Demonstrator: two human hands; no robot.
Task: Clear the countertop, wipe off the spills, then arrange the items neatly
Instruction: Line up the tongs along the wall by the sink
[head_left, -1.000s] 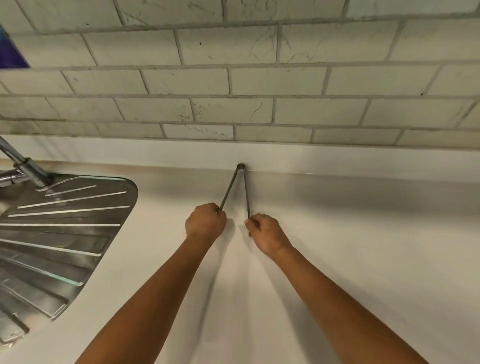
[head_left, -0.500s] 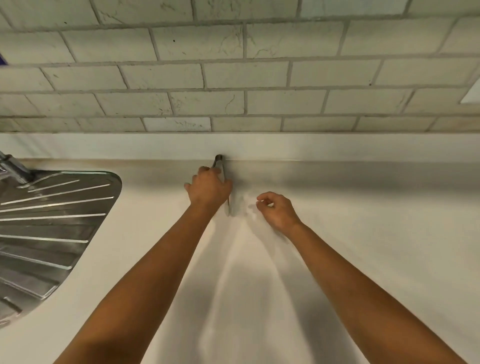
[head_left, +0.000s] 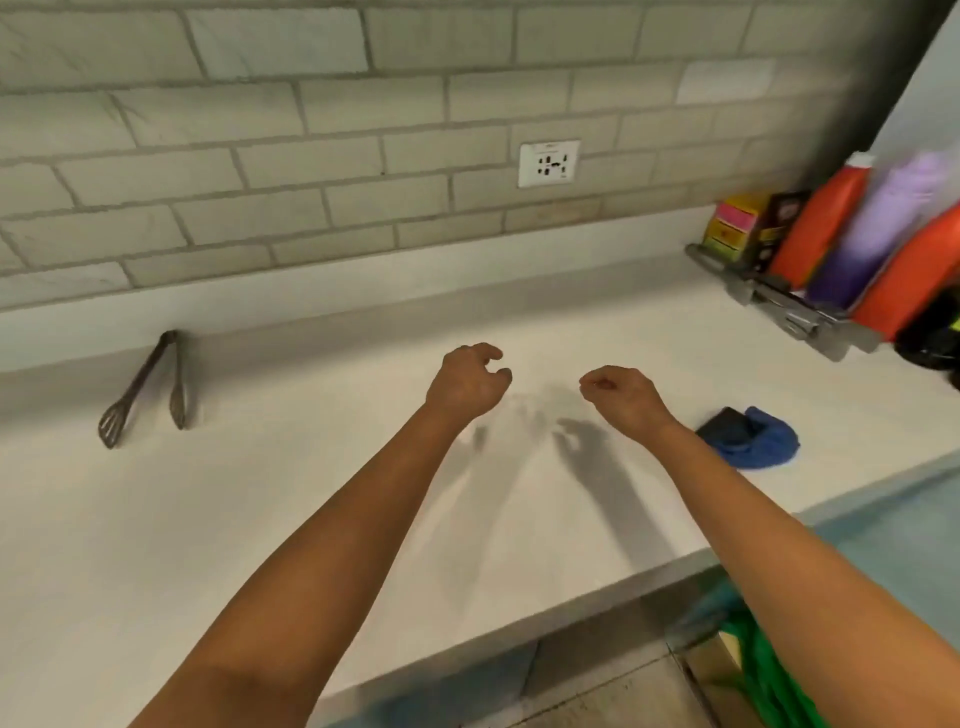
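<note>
In the head view both hands are above the white countertop (head_left: 260, 519) and hold nothing: the left hand (head_left: 470, 382) has its fingers loosely curled, and the right hand (head_left: 621, 395) is half closed on empty air. The tongs (head_left: 145, 387) lie well to the left, their hinge end against the wall, and a blue cloth (head_left: 753, 439) lies just right of the right wrist. At the far right a rack (head_left: 795, 312) holds orange and purple bottles (head_left: 826, 228) and some boxes (head_left: 737, 223), rather blurred.

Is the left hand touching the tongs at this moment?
Apart. The head view shows the left hand empty above the countertop, with a wide stretch of bare surface between it and the tongs lying by the wall.
</note>
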